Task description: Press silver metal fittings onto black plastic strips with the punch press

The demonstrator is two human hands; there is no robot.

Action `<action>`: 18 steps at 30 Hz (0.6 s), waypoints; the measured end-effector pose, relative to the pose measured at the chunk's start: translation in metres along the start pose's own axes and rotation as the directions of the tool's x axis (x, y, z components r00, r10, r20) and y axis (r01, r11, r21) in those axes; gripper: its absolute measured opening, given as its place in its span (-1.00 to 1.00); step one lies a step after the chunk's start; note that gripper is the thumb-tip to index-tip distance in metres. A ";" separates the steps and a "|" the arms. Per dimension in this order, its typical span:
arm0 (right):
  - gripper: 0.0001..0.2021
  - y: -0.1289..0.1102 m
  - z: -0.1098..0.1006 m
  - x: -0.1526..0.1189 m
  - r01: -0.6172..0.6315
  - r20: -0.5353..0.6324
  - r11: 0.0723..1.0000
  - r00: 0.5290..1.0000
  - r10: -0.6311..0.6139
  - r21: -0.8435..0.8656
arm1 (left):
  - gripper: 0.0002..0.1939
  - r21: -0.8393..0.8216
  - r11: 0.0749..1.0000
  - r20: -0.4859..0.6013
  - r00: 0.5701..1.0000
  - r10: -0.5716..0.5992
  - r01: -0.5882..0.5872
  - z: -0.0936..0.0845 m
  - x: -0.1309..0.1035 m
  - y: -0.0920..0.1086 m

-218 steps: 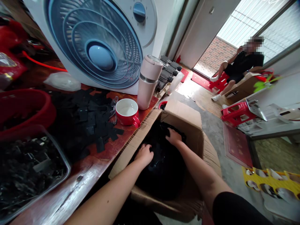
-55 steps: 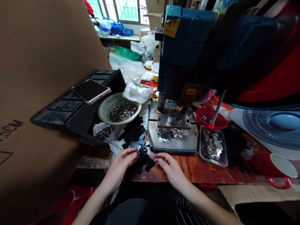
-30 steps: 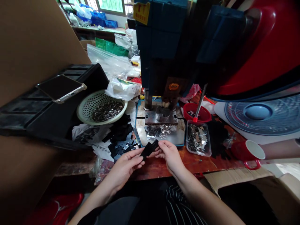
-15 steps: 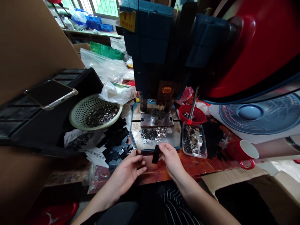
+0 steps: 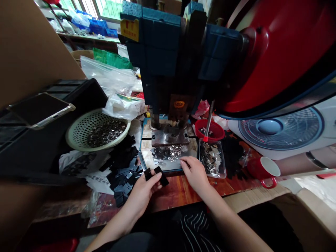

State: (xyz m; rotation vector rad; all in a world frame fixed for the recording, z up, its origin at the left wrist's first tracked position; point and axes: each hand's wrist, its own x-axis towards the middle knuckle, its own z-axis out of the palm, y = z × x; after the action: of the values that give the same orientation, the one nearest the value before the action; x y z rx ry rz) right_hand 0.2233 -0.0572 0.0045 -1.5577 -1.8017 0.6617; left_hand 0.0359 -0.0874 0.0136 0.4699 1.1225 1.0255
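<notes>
L hand [image 5: 140, 194] at front edge of red-brown wooden bench [image 5: 174, 194], fingers holding two flat black rectangular pieces [image 5: 161, 176], fanned apart, one each side of the thumb. In the prev. frame (approx. 0.5 s earlier) one such piece stood near-upright in R hand [image 5: 196, 175]; no piece shows there now. R hand has moved up & fwd, fingertips over the near R part of the pale metal base plate [image 5: 193, 147] of the blue metal press [image 5: 160, 54]; its thumb & index are narrow, but whether the tips meet, or pinch sth. small, can't be told.

Surroundings, much as before: small silvery metal bits [image 5: 174, 152] on base plate, in front of the steel die block [image 5: 160, 139]; loose heap of black pieces [image 5: 127, 180] on bench, L of L hand; pale green perforated bowl [image 5: 72, 134] w/ metal bits, beyond heap; clear plastic tub [image 5: 224, 166] w/ metal parts, just R of plate. Brown cardboard box [image 5: 258, 197], which both hands were in approx. 7 s earlier, now lies lower R, well apart from L hand.
</notes>
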 end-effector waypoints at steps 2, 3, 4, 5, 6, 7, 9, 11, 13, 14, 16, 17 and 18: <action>-0.80 0.004 0.000 0.007 0.050 0.077 0.992 0.996 -0.041 -0.114 | -0.67 -0.007 1.000 -0.029 0.999 0.015 -0.016 -0.003 0.001 0.002; -0.80 0.004 0.002 0.010 0.067 0.108 0.985 0.993 -0.050 -0.160 | -0.61 -0.009 1.000 -0.031 0.999 0.029 -0.030 -0.004 0.002 0.002; -0.81 0.003 0.005 0.013 0.079 0.128 0.976 0.990 -0.053 -0.202 | -0.58 -0.009 0.999 -0.031 0.999 0.042 -0.042 -0.005 0.003 0.003; -0.82 0.003 0.009 0.014 0.084 0.138 0.967 0.989 -0.052 -0.241 | -0.57 -0.007 0.999 -0.033 0.998 0.051 -0.051 -0.006 0.004 0.004; -0.82 0.002 0.012 0.015 0.085 0.141 0.957 0.989 -0.047 -0.277 | -0.59 -0.004 0.998 -0.040 0.998 0.058 -0.058 -0.006 0.005 0.004; -0.83 0.002 0.014 0.016 0.085 0.141 0.948 0.989 -0.044 -0.306 | -0.62 -0.001 0.998 -0.049 0.997 0.063 -0.063 -0.007 0.005 0.005; -0.83 0.002 0.016 0.015 0.087 0.142 0.940 0.989 -0.041 -0.329 | -0.66 0.005 0.998 -0.062 0.996 0.067 -0.067 -0.010 0.006 0.008; -0.83 0.002 0.012 0.017 0.085 0.139 0.951 0.989 -0.045 -0.296 | -0.69 0.008 0.998 -0.073 0.995 0.066 -0.066 -0.012 0.007 0.011; -0.82 0.000 0.006 0.025 0.078 0.100 0.970 0.993 -0.056 -0.229 | -0.69 0.010 0.999 -0.095 0.994 0.052 -0.051 -0.013 0.009 0.015; -0.81 -0.001 0.003 0.033 0.075 0.062 0.978 0.996 -0.064 -0.194 | -0.69 0.007 0.999 -0.112 0.993 0.041 -0.040 -0.013 0.010 0.017; -0.81 -0.005 0.000 0.054 0.083 -0.046 0.988 0.995 -0.090 -0.132 | -0.71 -0.006 1.000 -0.142 0.990 0.022 -0.023 -0.013 0.013 0.021; -0.81 -0.006 -0.001 0.067 0.091 -0.102 0.990 0.989 -0.102 -0.107 | -0.73 -0.014 1.000 -0.151 0.988 0.021 -0.023 -0.013 0.015 0.023; -0.81 -0.008 0.000 0.082 0.105 -0.153 0.991 0.981 -0.117 -0.079 | -0.76 -0.020 0.999 -0.156 0.987 0.023 -0.026 -0.012 0.016 0.025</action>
State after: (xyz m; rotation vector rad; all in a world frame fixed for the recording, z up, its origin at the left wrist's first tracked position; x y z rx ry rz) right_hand 0.2120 0.0220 0.0223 -1.4985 -1.7947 0.4141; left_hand 0.0150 -0.0637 0.0200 0.3916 1.2451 1.1103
